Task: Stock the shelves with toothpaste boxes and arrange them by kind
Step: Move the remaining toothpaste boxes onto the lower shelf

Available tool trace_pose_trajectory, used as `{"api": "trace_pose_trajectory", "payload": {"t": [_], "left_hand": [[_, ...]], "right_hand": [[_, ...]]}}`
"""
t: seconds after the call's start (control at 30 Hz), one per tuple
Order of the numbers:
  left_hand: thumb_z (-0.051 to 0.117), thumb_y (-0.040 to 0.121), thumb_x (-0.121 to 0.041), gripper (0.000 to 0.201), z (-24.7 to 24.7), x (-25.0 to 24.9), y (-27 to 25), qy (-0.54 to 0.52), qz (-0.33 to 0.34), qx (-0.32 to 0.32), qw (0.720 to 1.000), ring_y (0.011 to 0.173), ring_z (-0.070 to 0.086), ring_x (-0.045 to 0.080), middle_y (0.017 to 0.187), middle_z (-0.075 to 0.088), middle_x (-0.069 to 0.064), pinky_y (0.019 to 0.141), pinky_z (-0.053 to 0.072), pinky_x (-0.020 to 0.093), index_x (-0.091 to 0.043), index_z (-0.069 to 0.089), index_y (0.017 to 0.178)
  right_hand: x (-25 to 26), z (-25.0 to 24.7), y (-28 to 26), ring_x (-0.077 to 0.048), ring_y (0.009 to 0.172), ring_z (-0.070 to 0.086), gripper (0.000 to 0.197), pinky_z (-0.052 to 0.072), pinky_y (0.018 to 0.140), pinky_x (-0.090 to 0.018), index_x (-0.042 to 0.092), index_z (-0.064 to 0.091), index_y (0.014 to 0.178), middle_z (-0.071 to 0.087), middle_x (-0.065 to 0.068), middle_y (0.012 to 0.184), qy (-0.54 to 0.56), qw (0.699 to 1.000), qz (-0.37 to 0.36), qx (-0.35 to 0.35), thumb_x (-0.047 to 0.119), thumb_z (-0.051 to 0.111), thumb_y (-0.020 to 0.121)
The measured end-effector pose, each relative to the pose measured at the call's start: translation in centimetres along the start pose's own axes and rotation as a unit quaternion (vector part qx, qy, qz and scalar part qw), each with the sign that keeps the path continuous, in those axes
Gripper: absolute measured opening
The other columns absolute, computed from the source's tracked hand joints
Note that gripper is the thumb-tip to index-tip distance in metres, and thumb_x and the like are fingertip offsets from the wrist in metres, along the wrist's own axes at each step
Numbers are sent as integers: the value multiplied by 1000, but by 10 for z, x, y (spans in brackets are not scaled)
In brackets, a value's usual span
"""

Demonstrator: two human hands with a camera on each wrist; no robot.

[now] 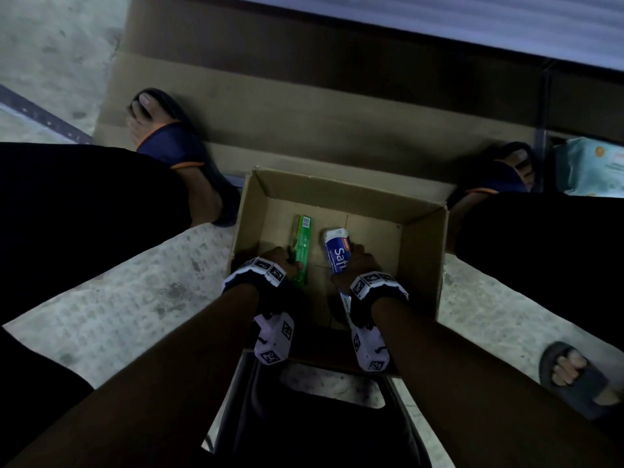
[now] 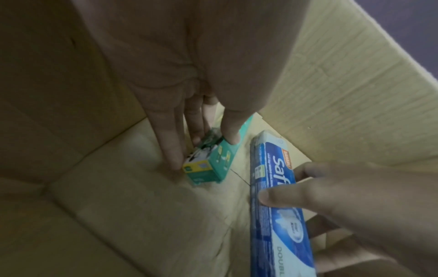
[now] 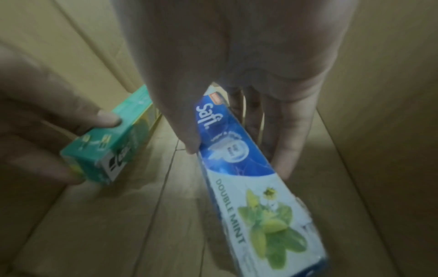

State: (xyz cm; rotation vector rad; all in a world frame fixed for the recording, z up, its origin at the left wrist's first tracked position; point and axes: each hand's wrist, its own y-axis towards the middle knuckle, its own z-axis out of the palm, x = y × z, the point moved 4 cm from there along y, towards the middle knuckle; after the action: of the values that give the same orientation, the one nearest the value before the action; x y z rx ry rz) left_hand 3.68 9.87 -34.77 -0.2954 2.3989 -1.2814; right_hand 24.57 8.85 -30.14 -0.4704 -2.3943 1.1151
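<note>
An open cardboard carton stands on the floor between my knees, and both hands reach into it. My left hand grips a green toothpaste box that lies on the carton floor, thumb on one side and fingers on the other, as the left wrist view shows on the green box. My right hand holds a blue and white Safi toothpaste box with its far end tilted up. In the right wrist view the Safi box sits between thumb and fingers, and the green box lies to its left.
A flattened cardboard sheet covers the floor beyond the carton, under a shelf edge. My sandalled feet flank the carton. A pale packet sits low at the right, another person's foot is near right, and a dark stool is below me.
</note>
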Motion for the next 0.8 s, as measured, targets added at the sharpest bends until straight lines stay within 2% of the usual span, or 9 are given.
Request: {"api": "trace_pose_trajectory", "payload": {"t": [0.07, 0.2, 0.27, 0.33, 0.43, 0.53, 0.6, 0.7, 0.8], "left_hand": [[60, 82, -63, 59, 0, 0, -1, -8, 3, -3, 1000, 108, 56, 30, 127, 57, 9, 93, 48, 39, -19, 58, 122], [61, 73, -68, 65, -6, 2, -4, -34, 14, 0, 999, 94, 54, 25, 123, 58, 4, 81, 44, 34, -25, 56, 122], [61, 73, -68, 66, -9, 2, -6, -41, 15, 3, 999, 95, 55, 23, 120, 58, 2, 83, 45, 35, -25, 54, 122], [66, 76, -62, 55, -11, -1, -10, -56, 22, 3, 998, 99, 58, 26, 113, 59, 3, 89, 49, 39, -22, 54, 113], [74, 80, -45, 36, -17, -11, -17, -71, 52, 11, 996, 88, 63, 29, 90, 63, 6, 81, 52, 40, -19, 51, 90], [78, 80, -34, 40, -25, -21, -28, -80, 63, 10, 995, 91, 64, 29, 92, 66, 10, 85, 53, 46, -11, 52, 100], [77, 82, -30, 39, -31, -26, -36, -69, 66, 10, 995, 93, 64, 32, 93, 63, 13, 84, 54, 46, -7, 51, 99], [75, 84, -15, 35, -40, -34, -50, -93, 96, 7, 991, 92, 64, 44, 79, 52, 18, 79, 55, 46, -10, 43, 72], [71, 86, -10, 33, -51, -40, -69, -103, 108, -30, 988, 86, 63, 38, 74, 46, 13, 78, 54, 47, -10, 41, 74]], "right_hand": [[1, 1, 0, -35, 115, 58, 71, 47, 86, -35, 13, 37, 138, 52, -14, 131, -1, 1000, -3, -7, 41, 73, 83], [-2, -2, 1, -36, 116, 57, 71, 47, 89, -35, 13, 36, 139, 53, -15, 131, 22, 1000, -2, -4, 46, 69, 85], [-5, -5, 1, -36, 116, 57, 74, 47, 87, -36, 14, 34, 140, 53, -15, 131, 42, 999, 6, 3, 46, 69, 85], [-5, -9, -1, -35, 115, 57, 75, 45, 81, -33, 13, 33, 141, 54, -14, 132, 67, 998, 8, 4, 40, 73, 83], [-2, -18, -5, -36, 124, 52, 88, 41, 82, -29, 10, 23, 149, 48, -16, 141, 107, 994, 13, 1, 33, 76, 83], [4, -29, -12, -37, 123, 53, 99, 48, 90, -35, 4, 16, 150, 49, -16, 140, 133, 991, 1, -14, 35, 80, 80], [7, -36, -17, -36, 114, 58, 90, 49, 82, -35, 4, 25, 141, 54, -15, 132, 143, 989, -23, -37, 31, 82, 77], [11, -49, -24, -25, 94, 58, 70, 44, 75, -30, 12, 34, 118, 58, -6, 113, 150, 985, -54, -67, 30, 84, 73], [16, -61, -32, -17, 83, 54, 67, 44, 68, -28, 16, 32, 108, 53, 3, 98, 148, 982, -69, -92, 31, 86, 70]]}}
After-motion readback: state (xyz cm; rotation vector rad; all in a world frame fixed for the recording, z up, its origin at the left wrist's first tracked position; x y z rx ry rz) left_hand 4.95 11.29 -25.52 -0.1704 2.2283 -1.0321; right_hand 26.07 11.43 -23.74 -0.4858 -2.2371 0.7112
